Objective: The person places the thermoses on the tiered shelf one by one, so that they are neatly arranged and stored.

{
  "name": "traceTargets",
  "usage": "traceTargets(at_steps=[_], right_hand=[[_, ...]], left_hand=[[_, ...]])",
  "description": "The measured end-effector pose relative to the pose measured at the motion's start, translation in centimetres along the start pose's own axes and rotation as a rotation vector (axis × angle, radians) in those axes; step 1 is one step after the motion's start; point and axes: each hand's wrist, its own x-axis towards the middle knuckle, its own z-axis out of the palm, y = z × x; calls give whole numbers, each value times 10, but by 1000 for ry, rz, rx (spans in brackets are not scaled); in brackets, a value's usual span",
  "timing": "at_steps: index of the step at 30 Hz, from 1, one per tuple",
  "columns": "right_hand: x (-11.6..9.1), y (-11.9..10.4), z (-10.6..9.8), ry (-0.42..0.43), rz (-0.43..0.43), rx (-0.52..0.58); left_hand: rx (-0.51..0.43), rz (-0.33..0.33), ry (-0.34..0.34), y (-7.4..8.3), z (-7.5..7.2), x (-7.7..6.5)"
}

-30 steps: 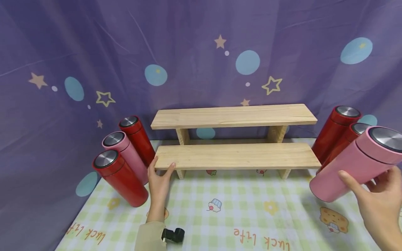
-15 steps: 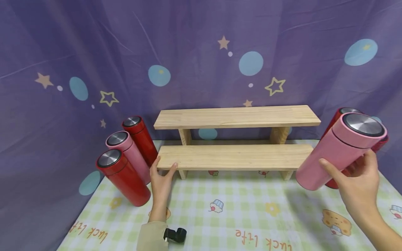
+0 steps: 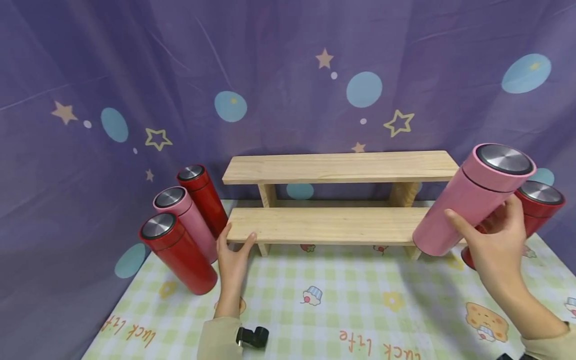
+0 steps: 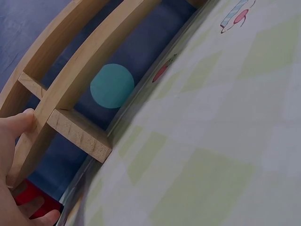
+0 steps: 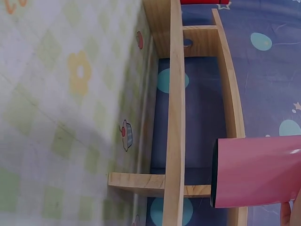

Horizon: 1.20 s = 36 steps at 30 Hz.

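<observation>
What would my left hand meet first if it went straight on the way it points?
The rectangular, pale wooden lower board: your left hand is touching its front left corner, so there seems to be no gap between.

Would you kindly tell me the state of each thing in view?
Raised pink cylindrical flask: lidded, held in the air.
Right hand: gripping that flask.
Two-tier pale wooden shelf: standing.
Left hand: holding the lower board's left end.
Front-left red cylindrical flask: lidded, standing.
Middle-left pink cylindrical flask: lidded, standing.
Rear-left red cylindrical flask: lidded, standing.
Rightmost red cylindrical flask: lidded, partly hidden.
Checked green cloth: spread out.
</observation>
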Motion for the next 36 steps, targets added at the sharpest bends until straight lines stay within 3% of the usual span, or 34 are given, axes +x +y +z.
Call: traceTargets(at_steps=[12, 21, 36], right_hand=[[14, 5, 19, 22, -43, -5], [32, 5, 35, 9, -71, -219], [59, 1, 64, -34, -155, -255]], left_hand=[[-6, 12, 3, 1, 1, 0], [-27, 7, 10, 0, 2, -1], [-16, 6, 12, -1, 3, 0]])
